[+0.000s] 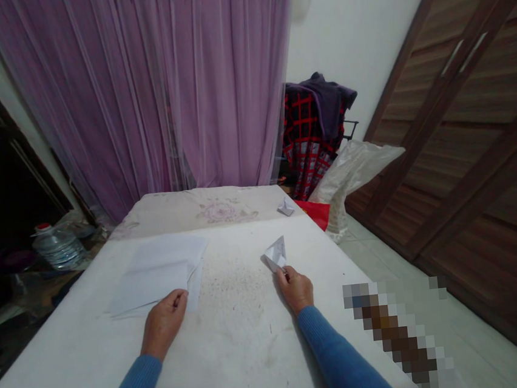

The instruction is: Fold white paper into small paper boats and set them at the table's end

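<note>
Loose white paper sheets (pixel 150 277) lie overlapping on the left of the white-covered table (pixel 237 354). At their near right corner, my left hand (pixel 165 325) pinches the edge of the top sheet. Between the thumb and fingers of my right hand (pixel 297 289) is a small folded paper shape (pixel 274 254) with pointed corners, held just over the tabletop. Part of it is hidden behind my fingers. A second folded paper piece (pixel 286 207) sits by the table's far right edge, apart from both hands.
Purple curtains (pixel 225 87) hang behind the table. Right of it are a red bag (pixel 316 214), a pale plastic bag (pixel 352 176), draped clothes (pixel 311 122) and a wooden wardrobe (pixel 454 138). A large water bottle (pixel 57 247) stands on the left. A blurred patch covers the lower right.
</note>
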`<state>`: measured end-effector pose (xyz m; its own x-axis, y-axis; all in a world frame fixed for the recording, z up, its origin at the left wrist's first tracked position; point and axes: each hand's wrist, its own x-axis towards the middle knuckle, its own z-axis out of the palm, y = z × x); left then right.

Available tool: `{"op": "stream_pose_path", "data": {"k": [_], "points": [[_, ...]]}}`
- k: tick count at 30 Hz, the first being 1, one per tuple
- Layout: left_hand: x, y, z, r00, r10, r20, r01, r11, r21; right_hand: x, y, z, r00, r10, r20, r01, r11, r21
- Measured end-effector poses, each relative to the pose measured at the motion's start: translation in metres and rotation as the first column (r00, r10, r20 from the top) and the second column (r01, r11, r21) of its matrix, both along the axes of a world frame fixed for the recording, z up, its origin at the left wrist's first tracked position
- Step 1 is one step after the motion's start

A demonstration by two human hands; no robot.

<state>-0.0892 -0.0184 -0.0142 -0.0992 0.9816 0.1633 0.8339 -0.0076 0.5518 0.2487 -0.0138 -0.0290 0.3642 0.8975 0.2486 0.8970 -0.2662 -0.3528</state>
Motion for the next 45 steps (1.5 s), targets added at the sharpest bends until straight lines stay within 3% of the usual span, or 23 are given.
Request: {"op": "stream_pose_path", "data": {"k": [7, 14, 18, 22, 25, 30, 35, 40, 45], "points": [[0.002, 0.004, 0.0, 1.0, -0.001, -0.028, 0.001, 1.0, -0.005, -0.002, -0.003, 0.001, 0.998, -0.035, -0.046, 0.037, 0.998, 0.044], [0.002, 0.002, 0.001, 1.0, -0.003, 0.012, 0.003, 1.0, 0.002, -0.002, -0.003, 0.0, 0.982, 0.012, -0.188, 0.012, 0.991, 0.13], [0.001, 0.003, 0.001, 1.0, -0.012, 0.013, 0.012, 1.0, -0.002, -0.013, 0.0, 0.006, 0.924, 0.14, -0.356, -0.066, 0.975, 0.213], [0.001, 0.002, 0.002, 1.0, -0.016, 0.021, 0.016, 1.0, -0.013, -0.005, 0.014, 0.028, 0.807, 0.3, -0.508, -0.148, 0.937, 0.317], [0.001, 0.002, 0.003, 0.999, -0.016, 0.036, 0.016, 1.0, -0.011, 0.021, 0.034, 0.05, 0.932, 0.225, -0.286, -0.177, 0.967, 0.184], [0.0, 0.003, 0.001, 0.999, -0.002, 0.035, 0.002, 1.0, 0.0, 0.056, 0.082, 0.072, 0.936, 0.302, -0.18, -0.298, 0.953, 0.051], [0.0, 0.004, -0.001, 0.999, 0.031, 0.019, -0.031, 0.999, -0.022, 0.058, 0.117, 0.068, 0.931, 0.314, -0.184, -0.34, 0.931, -0.131], [-0.001, 0.004, -0.002, 0.999, 0.031, 0.017, -0.03, 0.999, -0.012, 0.074, 0.121, 0.064, 0.95, 0.196, -0.244, -0.246, 0.949, -0.197], [0.0, 0.004, -0.001, 0.999, 0.045, 0.005, -0.045, 0.999, -0.023, 0.09, 0.098, 0.064, 0.923, -0.011, -0.386, -0.093, 0.963, -0.252]]}}
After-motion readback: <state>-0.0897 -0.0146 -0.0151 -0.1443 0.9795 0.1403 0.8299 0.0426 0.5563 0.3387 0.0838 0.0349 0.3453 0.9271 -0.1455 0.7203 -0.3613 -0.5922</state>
